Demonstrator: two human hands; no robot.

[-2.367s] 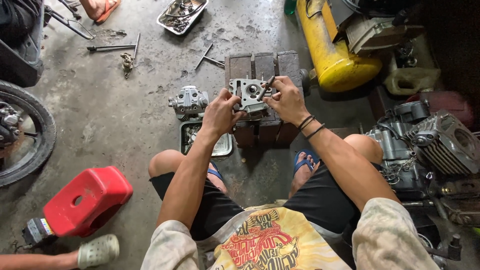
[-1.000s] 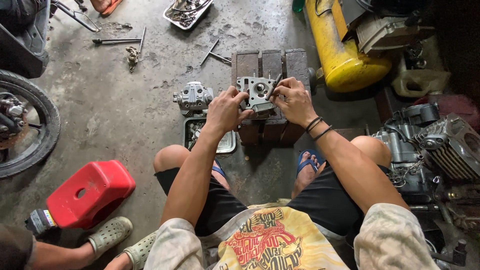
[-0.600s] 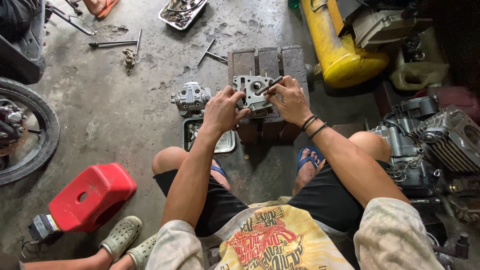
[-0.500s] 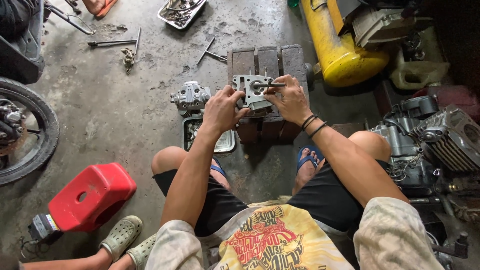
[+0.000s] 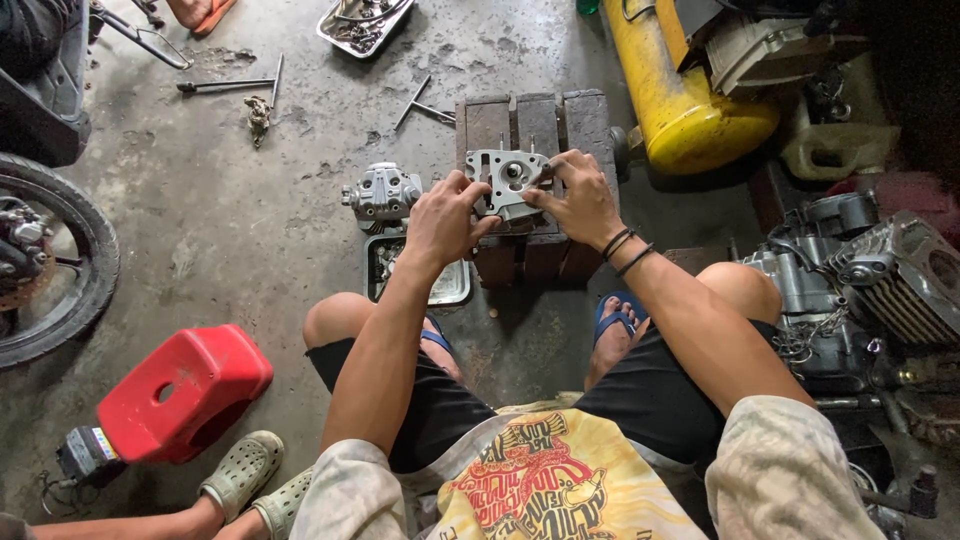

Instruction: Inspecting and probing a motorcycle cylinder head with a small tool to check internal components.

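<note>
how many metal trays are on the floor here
2: one metal tray full of small parts at the top edge, partly cut off, and one tray just below the left hand, partly hidden by the forearm. Others may lie out of view.

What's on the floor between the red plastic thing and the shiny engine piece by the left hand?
Bare grey concrete floor lies between the red cover and the engine part, in the head view.
</note>
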